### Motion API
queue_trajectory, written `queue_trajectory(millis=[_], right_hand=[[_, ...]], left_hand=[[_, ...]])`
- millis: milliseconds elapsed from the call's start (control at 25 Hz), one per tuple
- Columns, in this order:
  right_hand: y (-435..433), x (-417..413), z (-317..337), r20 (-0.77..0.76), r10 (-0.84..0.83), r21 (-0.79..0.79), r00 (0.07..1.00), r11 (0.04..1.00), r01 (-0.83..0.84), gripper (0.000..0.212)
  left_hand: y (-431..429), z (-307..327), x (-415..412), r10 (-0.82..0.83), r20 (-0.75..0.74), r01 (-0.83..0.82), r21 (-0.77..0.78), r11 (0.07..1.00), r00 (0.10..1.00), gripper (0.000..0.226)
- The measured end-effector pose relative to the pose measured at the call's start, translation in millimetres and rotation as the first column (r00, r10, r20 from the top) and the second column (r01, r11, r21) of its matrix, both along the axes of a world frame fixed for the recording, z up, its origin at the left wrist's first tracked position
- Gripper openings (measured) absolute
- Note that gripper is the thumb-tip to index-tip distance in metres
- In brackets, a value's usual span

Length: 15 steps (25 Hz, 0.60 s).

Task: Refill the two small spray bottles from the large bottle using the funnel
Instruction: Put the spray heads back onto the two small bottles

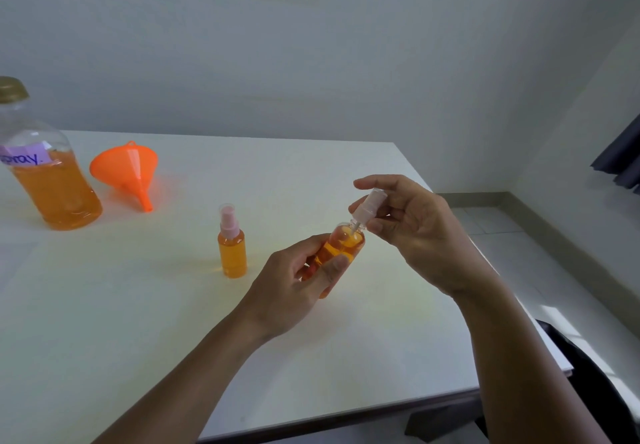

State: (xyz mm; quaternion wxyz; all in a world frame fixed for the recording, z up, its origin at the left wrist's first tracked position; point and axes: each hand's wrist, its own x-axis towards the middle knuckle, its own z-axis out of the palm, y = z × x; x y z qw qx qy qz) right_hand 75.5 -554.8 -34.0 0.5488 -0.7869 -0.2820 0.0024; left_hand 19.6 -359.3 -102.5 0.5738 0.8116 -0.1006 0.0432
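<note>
The left hand (294, 284) is wrapped around a small spray bottle (341, 248) full of orange liquid, holding it tilted above the white table (173, 322), neck pointing up and to the right. The right hand (412, 232) pinches a clear spray pump cap (367, 205) between thumb and fingers at the bottle's open neck, its thin dip tube entering the mouth; the cap sits just above the neck, not fully seated.

Left of the hands, apart from them, a second small spray bottle (232, 244) stands upright on the table, filled with orange liquid and capped.

Farther left and back, an orange funnel (128, 170) lies on its side, spout toward the viewer. Just beside it, at the left edge, the large bottle (48, 173) stands upright, about half full of orange liquid, gold cap on, with a handwritten label.

Nothing lies between the hands and these items.
</note>
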Motion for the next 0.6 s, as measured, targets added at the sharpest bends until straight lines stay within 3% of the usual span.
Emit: queue_trajectory(millis=[200,440,600], right_hand=[[-2.3,2.3,-1.6,0.003,-0.02,0.015,1.0,1.0,0.02,0.037],[-6.7,-0.6,2.0,0.053,-0.058,-0.201,0.997,0.977,0.068,0.033],[-10.4,-3.6,6.8,0.074,-0.136,-0.302,0.988,0.941,0.152,0.004]], left_hand=[[1.5,2.9,-3.0,0.039,0.05,-0.04,0.023,0.999,0.998,0.037],[1.8,-4.9,-2.7,0.045,0.072,-0.055,0.136,0.989,0.996,0.05],[0.6,-8.5,-3.9,0.032,0.064,-0.04,0.14,0.989,0.997,0.05]])
